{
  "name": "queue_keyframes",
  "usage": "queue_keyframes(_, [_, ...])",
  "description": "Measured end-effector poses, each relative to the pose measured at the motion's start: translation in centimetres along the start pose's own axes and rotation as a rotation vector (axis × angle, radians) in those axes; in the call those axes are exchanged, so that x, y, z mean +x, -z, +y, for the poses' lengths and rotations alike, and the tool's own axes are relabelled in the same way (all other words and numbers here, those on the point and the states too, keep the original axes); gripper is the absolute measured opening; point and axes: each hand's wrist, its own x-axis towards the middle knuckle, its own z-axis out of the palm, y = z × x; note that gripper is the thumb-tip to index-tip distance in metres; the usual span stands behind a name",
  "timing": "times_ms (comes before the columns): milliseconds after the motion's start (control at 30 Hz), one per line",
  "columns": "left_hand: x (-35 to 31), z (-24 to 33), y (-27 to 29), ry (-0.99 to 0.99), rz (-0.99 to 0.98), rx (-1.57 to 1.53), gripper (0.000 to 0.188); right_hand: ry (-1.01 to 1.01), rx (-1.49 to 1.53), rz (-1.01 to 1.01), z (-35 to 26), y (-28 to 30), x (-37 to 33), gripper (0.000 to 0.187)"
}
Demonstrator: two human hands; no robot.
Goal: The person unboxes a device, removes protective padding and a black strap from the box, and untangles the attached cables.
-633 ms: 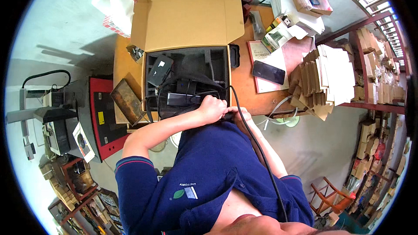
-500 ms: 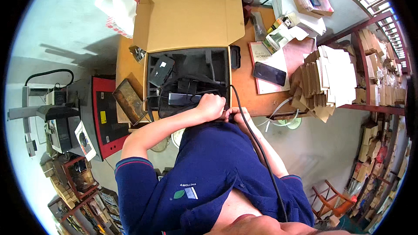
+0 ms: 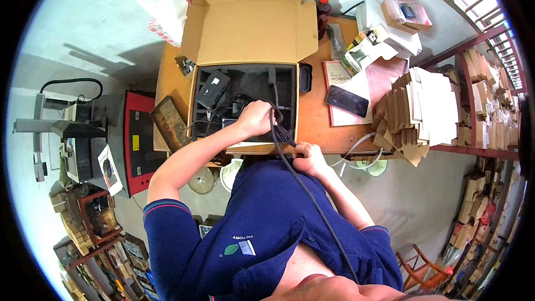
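Note:
My left hand (image 3: 257, 119) is closed round gathered loops of black cable (image 3: 282, 132), over the front part of an open cardboard box (image 3: 251, 25). Lower and to the right, my right hand (image 3: 310, 159) pinches the tail of the same bundle, just off the table's front edge. A long black cable (image 3: 320, 208) runs from beside the left hand down across my shirt toward my shoulder. Dark foam with compartments (image 3: 251, 75) lines the box. A black boxy device (image 3: 214, 89) lies tilted at its left, and a dark device beneath my left wrist is partly hidden.
A rusty metal tray (image 3: 170, 124) lies left of the box. To the right are a small black case (image 3: 305, 78), a phone (image 3: 347, 101) on a booklet, and a tall stack of folded cardboard (image 3: 415, 111). A red-capped bottle (image 3: 323, 17) stands behind.
The left hand has risen and moved slightly left, drawing the black loops up off the box's front. My right hand has shifted right and down. The black pile over the box's front is gathered into a bundle.

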Motion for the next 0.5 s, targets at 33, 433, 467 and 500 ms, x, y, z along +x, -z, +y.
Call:
queue_keyframes(33, [-0.3, -0.5, -0.2, -0.019, 0.013, -0.045, 0.019, -0.013, 0.02, -0.003, 0.1, 0.1, -0.2, 0.01])
queue_keyframes(433, [-1.8, 0.4, 0.2, 0.216, -0.008, -0.384, 0.023, 0.066, -0.146, 0.03, 2.0, 1.3, -1.0, 0.006])
queue_keyframes(467, [-2.0, 0.6, 0.0, 0.188, 0.04, -0.371, 0.024, 0.041, -0.138, 0.026, 2.2, 1.5, -1.1, 0.006])
queue_keyframes(500, [-1.9, 0.8, -0.1, 0.261, 0.07, -0.414, 0.024, 0.049, -0.129, 0.011, 2.3, 1.6, -0.7, 0.008])
